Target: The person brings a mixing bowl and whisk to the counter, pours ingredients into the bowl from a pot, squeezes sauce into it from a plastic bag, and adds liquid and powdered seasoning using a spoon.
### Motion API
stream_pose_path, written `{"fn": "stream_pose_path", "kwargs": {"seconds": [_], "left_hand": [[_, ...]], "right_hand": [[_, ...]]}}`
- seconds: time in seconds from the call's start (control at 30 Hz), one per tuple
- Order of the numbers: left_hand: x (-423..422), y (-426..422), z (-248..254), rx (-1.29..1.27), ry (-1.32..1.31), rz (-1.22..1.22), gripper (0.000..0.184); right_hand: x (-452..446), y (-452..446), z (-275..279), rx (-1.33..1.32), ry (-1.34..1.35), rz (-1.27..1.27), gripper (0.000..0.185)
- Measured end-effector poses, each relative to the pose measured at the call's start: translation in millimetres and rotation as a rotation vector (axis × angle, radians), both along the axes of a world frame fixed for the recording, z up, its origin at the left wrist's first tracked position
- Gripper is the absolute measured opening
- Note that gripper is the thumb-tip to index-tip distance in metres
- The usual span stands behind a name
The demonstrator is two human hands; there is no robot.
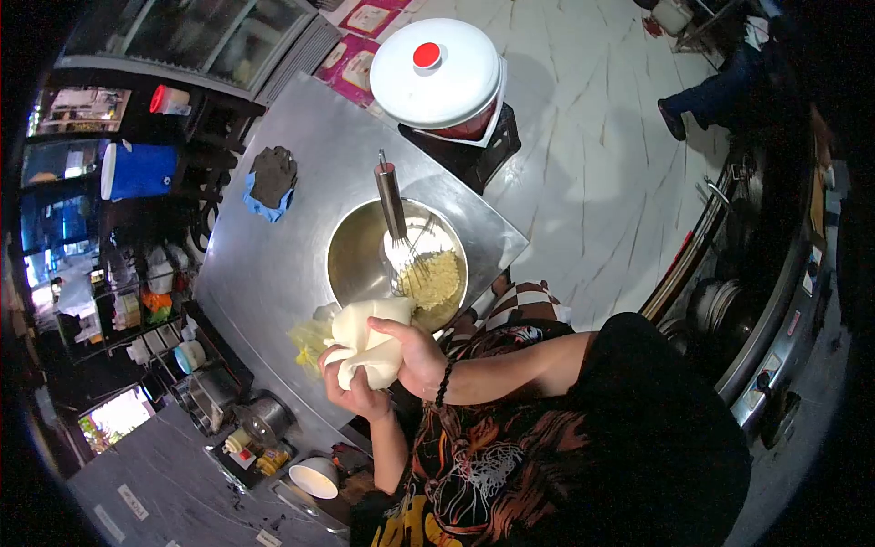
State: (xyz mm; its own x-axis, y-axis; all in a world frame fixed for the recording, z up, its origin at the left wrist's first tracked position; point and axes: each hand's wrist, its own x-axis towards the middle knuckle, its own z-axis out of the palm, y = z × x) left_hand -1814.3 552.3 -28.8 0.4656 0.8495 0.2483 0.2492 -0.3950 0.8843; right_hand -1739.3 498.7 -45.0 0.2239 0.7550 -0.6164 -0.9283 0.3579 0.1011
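Cream bundle [369,340] held in fingers [361,376] of left hand [354,395] and right hand [421,357], near bowl rim [332,248]; steel tabletop [314,128] stretches beyond.

Pale veined floor [597,137], shiny steel table [273,260], grey counter [182,492]

A grey metal table [314,132] spread out beneath and beyond the left hand [354,394] and right hand [421,358]. Just past the right hand stood a round steel bowl [352,258]; a yellowish plastic bag [308,346] lay just beside the left. Well apart from both hands, a dark cloth [273,173] overlapped a blue cloth [267,209].
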Motion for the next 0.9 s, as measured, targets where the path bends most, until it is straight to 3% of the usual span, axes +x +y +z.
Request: {"fn": "stream_pose_path", "kwargs": {"seconds": [0.2,0.63,0.73,0.8,0.9], "left_hand": [[-9,5,-21,-0.160,-0.178,0.060,0.024],[11,1,-11,-0.238,-0.251,0.175,0.009],[-17,17,-38,-0.039,-0.128,0.140,0.007],[-45,33,-59,0.248,0.000,-0.159,0.018],[-41,34,-63,0.346,-0.102,-0.159,0.023]], "right_hand": [[2,-1,5,-0.026,-0.029,-0.065,0.031],[-3,2,2,0.005,-0.007,-0.135,0.034],[-1,2,6,0.007,0.022,-0.156,0.033],[-1,2,8,0.008,0.013,-0.160,0.033],[-1,1,11,0.009,0.008,-0.164,0.033]]}}
